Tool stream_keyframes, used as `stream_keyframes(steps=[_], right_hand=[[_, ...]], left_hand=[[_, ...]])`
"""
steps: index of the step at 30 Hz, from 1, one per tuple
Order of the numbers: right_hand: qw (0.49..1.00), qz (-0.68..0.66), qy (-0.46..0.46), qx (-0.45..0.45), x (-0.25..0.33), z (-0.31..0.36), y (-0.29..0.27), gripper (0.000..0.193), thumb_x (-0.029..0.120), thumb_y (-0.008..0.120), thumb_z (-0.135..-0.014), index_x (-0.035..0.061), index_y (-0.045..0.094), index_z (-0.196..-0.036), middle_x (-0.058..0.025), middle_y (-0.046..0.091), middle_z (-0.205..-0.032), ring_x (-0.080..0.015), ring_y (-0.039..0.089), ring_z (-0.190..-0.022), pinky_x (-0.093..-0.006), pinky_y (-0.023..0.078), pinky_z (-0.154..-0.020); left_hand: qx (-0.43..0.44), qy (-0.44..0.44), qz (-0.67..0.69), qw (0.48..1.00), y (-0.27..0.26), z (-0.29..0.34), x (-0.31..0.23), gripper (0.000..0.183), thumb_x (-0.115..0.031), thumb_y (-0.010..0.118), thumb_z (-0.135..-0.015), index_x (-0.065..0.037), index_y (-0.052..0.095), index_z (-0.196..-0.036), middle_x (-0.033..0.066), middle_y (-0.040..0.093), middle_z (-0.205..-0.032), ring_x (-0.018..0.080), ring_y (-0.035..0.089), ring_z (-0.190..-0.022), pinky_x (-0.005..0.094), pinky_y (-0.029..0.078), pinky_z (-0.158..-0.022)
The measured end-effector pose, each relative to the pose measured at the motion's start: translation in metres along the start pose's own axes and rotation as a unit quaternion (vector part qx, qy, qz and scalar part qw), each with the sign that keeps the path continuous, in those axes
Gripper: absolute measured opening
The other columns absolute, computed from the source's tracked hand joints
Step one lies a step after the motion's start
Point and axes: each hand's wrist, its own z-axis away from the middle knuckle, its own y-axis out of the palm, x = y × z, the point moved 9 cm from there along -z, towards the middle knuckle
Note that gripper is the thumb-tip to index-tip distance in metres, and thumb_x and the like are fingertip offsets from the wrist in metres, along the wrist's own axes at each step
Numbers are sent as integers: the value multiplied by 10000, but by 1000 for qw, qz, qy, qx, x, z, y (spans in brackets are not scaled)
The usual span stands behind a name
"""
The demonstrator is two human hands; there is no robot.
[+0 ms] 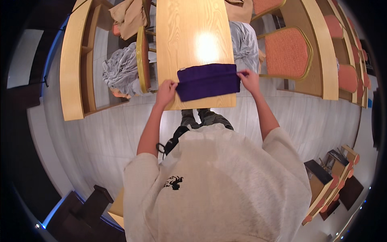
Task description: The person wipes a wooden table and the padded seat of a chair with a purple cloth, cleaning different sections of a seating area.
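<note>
Spanning from left grip [165,93] to right grip [249,80], both pinched closed on its ends: purple cloth [207,83].

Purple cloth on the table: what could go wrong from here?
1. The purple cloth reaches slightly past the right edge of the table, so that end might droop or slide off.
2. The left hand and right hand hold it only at its two ends, so the middle could sag or crease.
3. Grey fabric bunches just beyond the right hand, which might brush it.
</note>
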Motion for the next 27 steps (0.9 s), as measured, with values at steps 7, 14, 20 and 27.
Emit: stream_keyframes(steps=[7,14,20,27], right_hand=[[943,213,97,-238,35,-20,30,800,464,741,-848,137,448,-1517,-243,364,-1553,-443,335,-1425,-624,282,-1137],[929,357,72,-64,49,75,155,893,571,523,-971,63,216,-1638,-380,29,-1651,-651,2,-1474,-810,14,-1096],[943,314,63,-88,75,100,174,930,558,556,-948,28,208,-1628,-411,2,-1635,-673,-29,-1465,-832,-15,-1072],[944,285,141,-93,102,33,185,942,619,515,-948,28,227,-1622,-390,12,-1645,-672,-44,-1467,-863,-21,-1040]], left_hand=[[49,162,-175,970,22,-74,-61,684,-305,720,-869,-25,478,-1443,246,465,-1461,449,410,-1374,550,367,-1105],[124,70,-225,964,115,14,-68,835,-450,527,-970,-6,243,-1619,212,125,-1711,484,40,-1562,744,23,-1162],[114,50,-181,976,100,30,-38,849,-460,486,-1000,16,169,-1627,181,101,-1724,454,20,-1576,730,-14,-1175],[114,19,-222,968,75,-10,-24,824,-386,520,-940,-78,221,-1643,163,117,-1724,431,69,-1574,730,10,-1183]])
